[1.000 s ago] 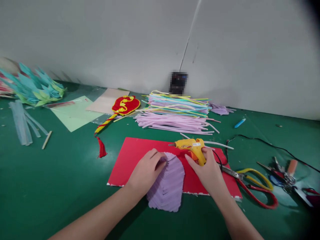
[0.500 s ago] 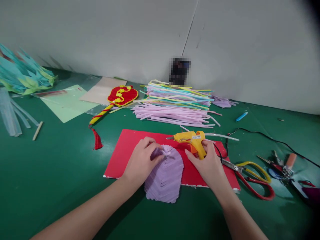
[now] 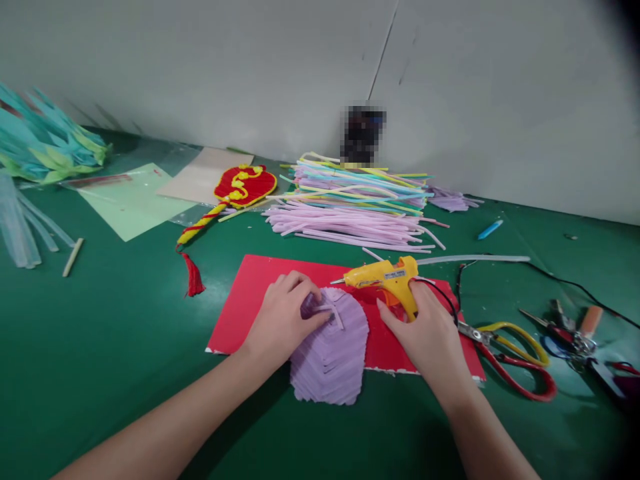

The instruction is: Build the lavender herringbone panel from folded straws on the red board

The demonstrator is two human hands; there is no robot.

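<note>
A lilac leaf-shaped piece (image 3: 330,357) made of short strips lies on a red sheet (image 3: 250,300), overhanging its near edge. My left hand (image 3: 283,317) rests on the piece's upper left with fingers pinched on a loose lilac strip (image 3: 334,311). My right hand (image 3: 425,330) is wrapped round the handle of a yellow glue gun (image 3: 383,275). The gun's nozzle points left, just above the piece's top. A clear glue stick (image 3: 475,259) sticks out of the gun's back.
A stack of pastel strips (image 3: 355,207) lies behind the red sheet. Red and yellow scissors (image 3: 510,363) and other tools (image 3: 575,333) are at the right. A red fan ornament with tassel (image 3: 235,193), paper sheets (image 3: 133,207), glue sticks (image 3: 25,230) and teal leaves (image 3: 45,143) lie at the left.
My right hand has closed round the glue gun and lifted it off the red sheet, its glue stick now showing behind. My left fingers have pinched up a lilac strip.
</note>
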